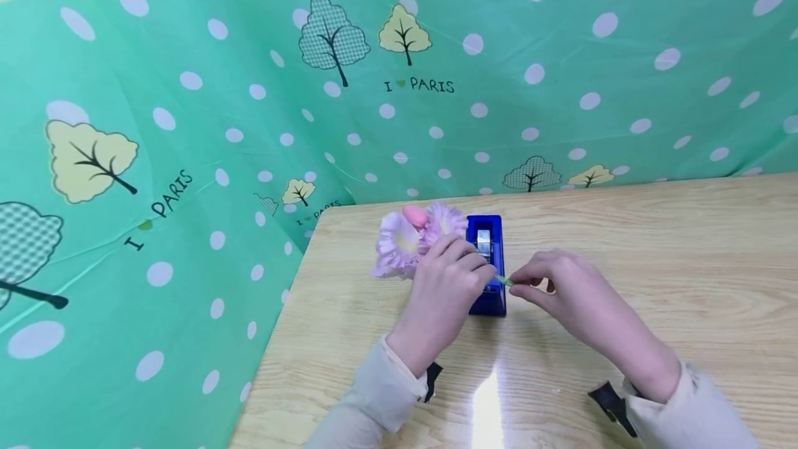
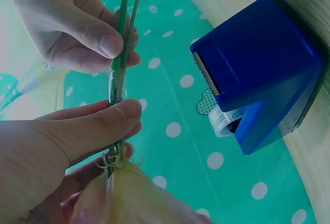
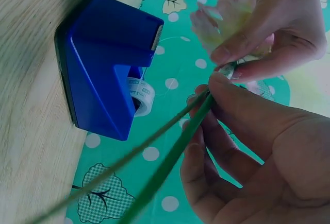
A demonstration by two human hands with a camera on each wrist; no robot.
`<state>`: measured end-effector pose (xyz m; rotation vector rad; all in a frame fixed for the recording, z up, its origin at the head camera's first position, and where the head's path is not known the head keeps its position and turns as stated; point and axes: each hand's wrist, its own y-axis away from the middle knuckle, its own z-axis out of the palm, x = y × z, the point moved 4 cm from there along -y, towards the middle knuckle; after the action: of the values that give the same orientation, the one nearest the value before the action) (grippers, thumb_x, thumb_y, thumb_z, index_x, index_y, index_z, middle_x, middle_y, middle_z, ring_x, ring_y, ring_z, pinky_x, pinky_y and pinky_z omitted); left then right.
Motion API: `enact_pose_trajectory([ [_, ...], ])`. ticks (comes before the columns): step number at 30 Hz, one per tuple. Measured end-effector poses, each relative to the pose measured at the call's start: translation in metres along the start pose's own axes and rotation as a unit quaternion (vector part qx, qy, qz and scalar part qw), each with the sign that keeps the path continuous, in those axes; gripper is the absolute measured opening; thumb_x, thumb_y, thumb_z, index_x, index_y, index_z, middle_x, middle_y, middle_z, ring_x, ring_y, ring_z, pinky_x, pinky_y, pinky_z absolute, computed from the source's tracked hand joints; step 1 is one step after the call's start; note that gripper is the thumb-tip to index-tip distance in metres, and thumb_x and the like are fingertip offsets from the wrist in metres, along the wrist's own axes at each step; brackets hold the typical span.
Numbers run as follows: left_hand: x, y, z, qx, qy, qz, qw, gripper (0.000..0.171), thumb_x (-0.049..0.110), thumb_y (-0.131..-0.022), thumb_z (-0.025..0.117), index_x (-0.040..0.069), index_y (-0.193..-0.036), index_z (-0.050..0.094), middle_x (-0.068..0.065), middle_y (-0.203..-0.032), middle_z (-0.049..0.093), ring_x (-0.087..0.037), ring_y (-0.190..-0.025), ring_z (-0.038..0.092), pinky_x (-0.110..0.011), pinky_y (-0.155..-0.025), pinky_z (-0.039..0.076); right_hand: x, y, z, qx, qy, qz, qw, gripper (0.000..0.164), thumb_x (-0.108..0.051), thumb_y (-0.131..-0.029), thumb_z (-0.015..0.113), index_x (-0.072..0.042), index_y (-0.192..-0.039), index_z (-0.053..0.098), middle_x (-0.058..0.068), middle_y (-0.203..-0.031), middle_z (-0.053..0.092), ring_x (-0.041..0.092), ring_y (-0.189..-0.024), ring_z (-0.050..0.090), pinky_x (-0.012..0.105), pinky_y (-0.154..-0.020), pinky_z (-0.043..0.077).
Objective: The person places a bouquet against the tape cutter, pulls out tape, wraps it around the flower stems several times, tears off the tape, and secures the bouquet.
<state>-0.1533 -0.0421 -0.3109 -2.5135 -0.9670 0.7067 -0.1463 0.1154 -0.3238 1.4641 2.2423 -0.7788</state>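
My left hand (image 1: 445, 283) pinches the stems of a bunch of artificial flowers (image 1: 399, 241) just below the blooms, which are pale purple with a pink bud. In the left wrist view, clear tape (image 2: 117, 82) wraps two green stems (image 2: 124, 7) between the hands. My right hand (image 1: 570, 296) pinches the same stems between thumb and fingers, just beyond the tape. Beside the hands stands a blue tape dispenser (image 1: 492, 303) with a tape roll (image 2: 225, 121) in it and a toothed cutting edge.
Everything is over a light wooden table (image 1: 654, 262). A green polka-dot cloth (image 1: 499, 102) with tree prints hangs behind it and along the left side. Dark straps (image 1: 611, 407) show at both sleeve cuffs.
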Motion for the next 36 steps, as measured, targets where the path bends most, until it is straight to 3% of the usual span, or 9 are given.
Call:
enact_pose_trajectory([
  [6,0.001,0.0,-0.003,0.033,0.027,0.004,0.9991,0.023,0.0,-0.084,0.075,0.019,-0.095,0.079,0.008,-0.099,0.076,-0.012,-0.113,0.065,-0.027,-0.121,0.024,-0.002,0.0,0.003,-0.01,-0.027,0.01,1.0,0.005,-0.016,-0.086,0.077,-0.017,-0.091,0.079,-0.012,-0.08,0.071,0.001,-0.069,0.06,0.022,-0.061,0.051],
  [20,0.004,0.001,-0.014,0.07,0.076,-0.002,0.9947,0.021,0.005,-0.087,0.074,0.016,-0.105,0.077,-0.005,-0.128,0.068,-0.021,-0.131,0.055,-0.031,-0.121,0.026,-0.005,-0.002,0.003,0.014,-0.098,0.032,0.995,0.011,-0.011,-0.088,0.075,-0.012,-0.098,0.079,-0.003,-0.088,0.076,0.006,-0.076,0.068,0.021,-0.066,0.056],
  [24,0.004,0.001,-0.016,0.089,0.117,-0.049,0.9879,0.015,0.012,-0.09,0.073,0.013,-0.105,0.075,-0.005,-0.121,0.067,-0.019,-0.117,0.061,-0.03,-0.11,0.042,-0.004,-0.002,0.001,0.055,-0.105,0.04,0.992,0.012,-0.011,-0.087,0.076,-0.008,-0.098,0.079,0.004,-0.091,0.077,0.012,-0.078,0.071,0.021,-0.068,0.057],
  [27,0.004,0.001,-0.015,0.091,0.162,-0.101,0.9774,0.015,0.023,-0.092,0.073,0.011,-0.102,0.072,-0.001,-0.108,0.066,-0.015,-0.102,0.063,-0.026,-0.095,0.051,-0.003,-0.001,-0.002,0.084,-0.104,0.043,0.99,0.013,-0.01,-0.087,0.076,-0.005,-0.099,0.078,0.008,-0.093,0.077,0.017,-0.08,0.073,0.024,-0.069,0.058],
  [32,0.005,0.002,-0.011,0.067,0.216,-0.154,0.962,0.024,0.035,-0.095,0.068,0.011,-0.096,0.071,0.003,-0.091,0.07,-0.012,-0.085,0.066,-0.024,-0.078,0.056,-0.002,0.001,-0.005,0.103,-0.107,0.05,0.988,0.014,-0.006,-0.088,0.075,-0.003,-0.101,0.077,0.012,-0.096,0.076,0.022,-0.083,0.073,0.03,-0.07,0.06],
  [36,0.007,0.003,-0.008,0.041,0.215,-0.17,0.9608,0.029,0.039,-0.096,0.065,0.013,-0.091,0.076,0.005,-0.086,0.073,-0.009,-0.077,0.067,-0.022,-0.068,0.055,-0.001,0.002,-0.006,0.106,-0.114,0.053,0.986,0.014,-0.006,-0.088,0.075,-0.003,-0.101,0.077,0.013,-0.097,0.076,0.023,-0.083,0.074,0.03,-0.07,0.06],
])
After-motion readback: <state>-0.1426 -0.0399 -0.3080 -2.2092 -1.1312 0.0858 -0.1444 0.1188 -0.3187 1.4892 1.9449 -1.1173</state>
